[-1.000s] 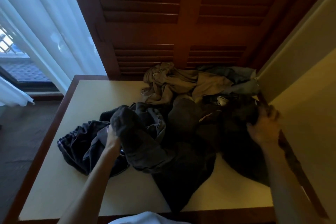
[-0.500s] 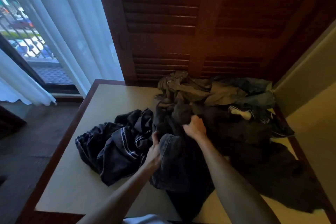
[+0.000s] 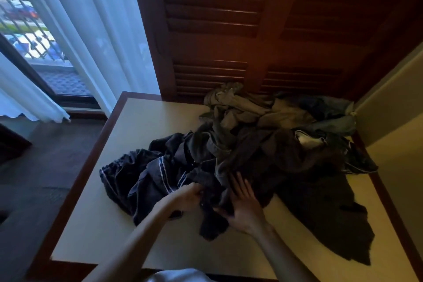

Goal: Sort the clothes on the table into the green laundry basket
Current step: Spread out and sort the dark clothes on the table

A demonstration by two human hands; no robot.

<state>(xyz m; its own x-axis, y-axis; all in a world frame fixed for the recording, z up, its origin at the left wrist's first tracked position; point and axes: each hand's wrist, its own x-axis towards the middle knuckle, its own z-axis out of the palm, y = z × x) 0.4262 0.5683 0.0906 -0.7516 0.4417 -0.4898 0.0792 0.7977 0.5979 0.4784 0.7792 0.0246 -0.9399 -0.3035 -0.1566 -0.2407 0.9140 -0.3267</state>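
While unlabelled clothes [image 3: 251, 155] lie heaped, hands [image 3: 217, 199] grip them.

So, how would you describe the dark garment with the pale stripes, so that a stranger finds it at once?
Start at the cream-topped table beside the curtained window. The pile of clothes covers its far right part; the dark striped garment is the piece spreading from the pile's left edge, just left of the left hand. Only it has thin pale stripes and a gathered waistband.
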